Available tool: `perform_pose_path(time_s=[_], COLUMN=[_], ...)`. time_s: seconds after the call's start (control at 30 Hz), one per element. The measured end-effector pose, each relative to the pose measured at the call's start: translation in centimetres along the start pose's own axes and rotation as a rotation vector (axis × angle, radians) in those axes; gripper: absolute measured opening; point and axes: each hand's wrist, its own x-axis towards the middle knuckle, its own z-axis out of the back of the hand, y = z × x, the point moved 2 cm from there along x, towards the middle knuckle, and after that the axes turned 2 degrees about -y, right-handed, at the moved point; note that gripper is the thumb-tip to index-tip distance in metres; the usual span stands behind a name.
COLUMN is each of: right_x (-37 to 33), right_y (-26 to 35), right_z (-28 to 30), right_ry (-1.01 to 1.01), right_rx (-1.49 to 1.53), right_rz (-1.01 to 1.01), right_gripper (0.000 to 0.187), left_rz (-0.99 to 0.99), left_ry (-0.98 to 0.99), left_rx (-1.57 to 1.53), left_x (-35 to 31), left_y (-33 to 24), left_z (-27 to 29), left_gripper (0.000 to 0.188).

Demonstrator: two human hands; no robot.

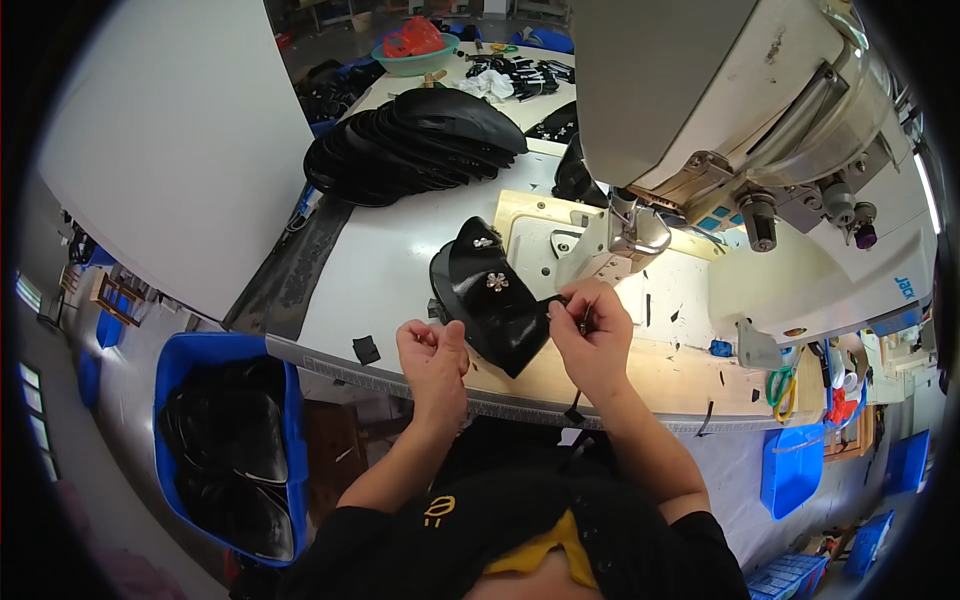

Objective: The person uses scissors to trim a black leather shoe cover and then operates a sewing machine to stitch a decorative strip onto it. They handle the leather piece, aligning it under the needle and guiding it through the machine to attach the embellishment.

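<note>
A glossy black shoe upper (500, 310) with sparkling flower ornaments (497, 282) lies on the sewing machine's table in front of me. My right hand (594, 338) pinches the narrow end of its right side between thumb and forefinger. A small dark metal object (586, 318), its kind unclear, shows within the same hand's fingers. My left hand (433, 365) is closed loosely beside the upper's lower left edge, apart from it. Whether anything is in its curled fingers is hidden. Just beyond the right hand stands the sewing machine (640, 235).
Stacked black uppers (420, 145) lie at the back left. A blue bin (170, 440) of black pieces stands on the floor at left. Black scraps (366, 350) dot the table. Scissors (780, 388) hang at right; a green basin (415, 66) sits far back.
</note>
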Motion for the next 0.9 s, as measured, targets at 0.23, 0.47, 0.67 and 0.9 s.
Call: perform_pose_path(time_s=[0.23, 0.47, 0.67, 0.9], right_x=[-3.0, -3.9, -3.5, 0.6], right_y=[2.3, 1.2, 0.8, 3.1], right_z=[-1.8, -0.6, -0.6, 10.2], right_ry=[0.473, 0.221, 0.179, -0.636], right_rx=[-0.357, 0.274, 0.187, 0.28], right_rz=[0.322, -0.417, -0.496, -0.334], right_gripper=[0.035, 0.031, 0.01, 0.012], left_rz=[0.561, 0.376, 0.234, 0.191], left_ry=[0.521, 0.676, 0.734, 0.177], left_rx=[0.08, 0.317, 0.526, -0.053], left_x=[-2.1, -0.8, -0.3, 2.7], left_y=[-2.8, -3.8, -5.2, -9.7], left_z=[-1.8, -2.5, -2.9, 7.5], left_gripper=[0.041, 0.044, 0.048, 0.043])
